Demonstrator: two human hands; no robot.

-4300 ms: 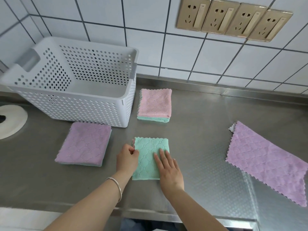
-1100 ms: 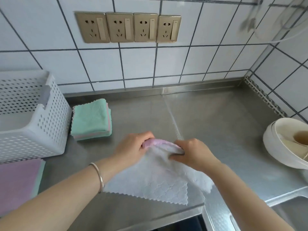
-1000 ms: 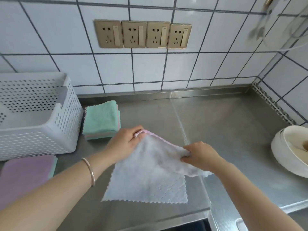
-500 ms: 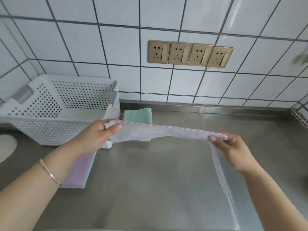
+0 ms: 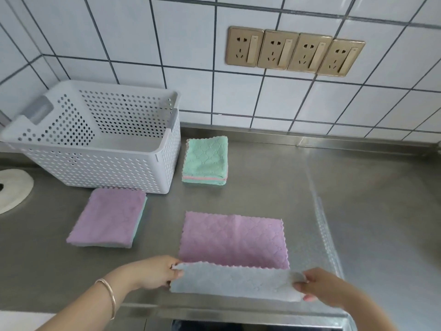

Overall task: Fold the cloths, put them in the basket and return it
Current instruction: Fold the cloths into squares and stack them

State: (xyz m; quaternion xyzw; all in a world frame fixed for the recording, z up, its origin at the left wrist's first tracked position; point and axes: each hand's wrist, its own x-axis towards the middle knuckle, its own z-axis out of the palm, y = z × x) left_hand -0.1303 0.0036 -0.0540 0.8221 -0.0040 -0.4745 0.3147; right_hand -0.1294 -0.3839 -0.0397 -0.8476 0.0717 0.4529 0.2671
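A purple cloth (image 5: pixel 232 237) with a pale blue-white underside lies spread on the steel counter, its near edge lifted and turned up. My left hand (image 5: pixel 157 271) pinches the near left corner and my right hand (image 5: pixel 317 286) pinches the near right corner. A folded purple cloth (image 5: pixel 108 217) lies in front of the white perforated basket (image 5: pixel 114 168). To the right of the basket sits a stack of folded cloths (image 5: pixel 205 161), green on top with a pink edge showing. No cloth shows inside the basket.
A tiled wall with a row of gold sockets (image 5: pixel 294 52) backs the steel counter (image 5: pixel 358 211). A white round object (image 5: pixel 12 189) lies at the far left. The counter's front edge runs just below my hands.
The cloth was held stretched in the air between both hands; now it is laid flat on the counter with only its near edge raised. The view has swung down and left.
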